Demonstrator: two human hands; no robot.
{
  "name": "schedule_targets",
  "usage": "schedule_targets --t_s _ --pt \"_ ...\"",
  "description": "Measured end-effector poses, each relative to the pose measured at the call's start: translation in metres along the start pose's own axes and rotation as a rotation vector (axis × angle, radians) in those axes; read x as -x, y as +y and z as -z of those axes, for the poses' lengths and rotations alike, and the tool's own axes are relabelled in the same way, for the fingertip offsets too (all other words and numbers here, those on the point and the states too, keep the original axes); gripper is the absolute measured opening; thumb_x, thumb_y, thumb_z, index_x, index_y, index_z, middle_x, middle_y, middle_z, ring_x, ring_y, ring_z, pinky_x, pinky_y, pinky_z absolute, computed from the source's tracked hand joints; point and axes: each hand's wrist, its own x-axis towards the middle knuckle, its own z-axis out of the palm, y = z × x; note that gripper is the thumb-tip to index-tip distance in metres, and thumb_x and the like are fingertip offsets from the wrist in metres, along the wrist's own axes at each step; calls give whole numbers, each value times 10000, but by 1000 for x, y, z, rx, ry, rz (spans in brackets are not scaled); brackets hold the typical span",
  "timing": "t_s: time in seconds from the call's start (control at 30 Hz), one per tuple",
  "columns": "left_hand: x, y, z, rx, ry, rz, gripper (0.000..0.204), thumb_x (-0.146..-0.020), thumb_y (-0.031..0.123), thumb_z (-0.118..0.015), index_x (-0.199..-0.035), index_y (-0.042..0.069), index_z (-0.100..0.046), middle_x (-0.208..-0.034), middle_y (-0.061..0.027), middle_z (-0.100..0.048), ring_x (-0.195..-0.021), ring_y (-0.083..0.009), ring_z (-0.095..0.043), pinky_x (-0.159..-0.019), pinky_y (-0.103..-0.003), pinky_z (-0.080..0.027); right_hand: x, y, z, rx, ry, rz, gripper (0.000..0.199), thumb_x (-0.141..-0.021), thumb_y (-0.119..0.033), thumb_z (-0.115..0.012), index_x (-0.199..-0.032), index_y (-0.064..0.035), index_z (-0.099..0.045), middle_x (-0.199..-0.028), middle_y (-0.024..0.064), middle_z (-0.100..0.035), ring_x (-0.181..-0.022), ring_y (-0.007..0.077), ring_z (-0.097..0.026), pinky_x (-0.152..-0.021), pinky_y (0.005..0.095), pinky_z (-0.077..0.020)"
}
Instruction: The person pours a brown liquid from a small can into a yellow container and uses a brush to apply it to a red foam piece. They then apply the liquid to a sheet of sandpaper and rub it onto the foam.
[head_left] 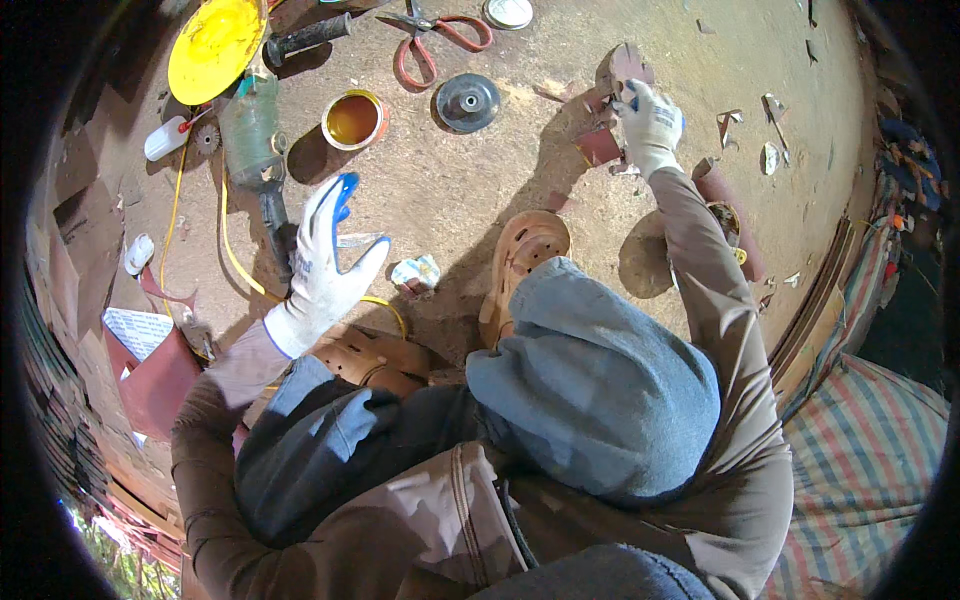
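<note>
— Head view: where is the reddish sandpaper piece (603, 143) found?
— Far forward on the ground, pinched by the right hand (648, 120); the left hand (322, 258) is held spread, empty, well apart.

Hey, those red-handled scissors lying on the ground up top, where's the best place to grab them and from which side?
Probably by the red handle loops: the scissors lie flat on the dirt floor, with the loops spread toward the person and the blades pointing away. Come from above on the near side and hook the fingers through or around a loop. The open left hand is the free one; the right hand is on reddish sandpaper.
</note>
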Motion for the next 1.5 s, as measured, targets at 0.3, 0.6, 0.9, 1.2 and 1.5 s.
schedule_targets --t_s 0.3,0.6,0.9,1.2,1.5 --pt "-40 21 -27 26 -193 -51 677 -823 110 -785 -1416 45 -463 -1367 -155 -511 -1242 -295 -547 -998 -402 -505 58 -13 15 -255 -452 -137 507 -831 -492 -769 -982 -10 -732 -966 186 -719 -987 311 -684 -859 405 -532" --pt "-119 65 -90 551 -357 356 800 -872 335 -806 -1488 38 -390 -1380 -177 -552 -1187 -227 -597 -950 -367 -534 66 -24 51 -1916 -650 -326 199 -962 -210 -712 -1085 -62 -661 -1095 31 -684 -985 165 -674 -882 363 -562" --pt "-125 47 -114 879 -104 540 281 -980 214 -674 -1153 -7 -657 -925 -46 -701 -753 -90 -651 -603 -243 -578 76 -113 78 -1667 -627 -335 603 -931 -316 -747 -1366 0 -473 -1244 111 -618 -1112 227 -630 -871 406 -578" --pt "-87 21 -74 413 -388 542 528 -1029 471 -518 -855 8 -701 -657 -138 -686 -605 -271 -700 -612 -413 -546 69 -156 91 -1080 -576 -134 278 -986 -241 -681 -1168 -35 -719 -873 29 -719 -728 83 -650 -626 253 -533" --pt "-23 -79 -38 -26 377 355 1043 -697 301 -924 -1481 7 -302 -1364 -213 -445 -1200 -327 -504 -1021 -420 -445 28 -180 119 -1026 -396 46 340 -988 -136 -644 -1310 -29 -625 -963 37 -714 -716 51 -610 -607 216 -497"
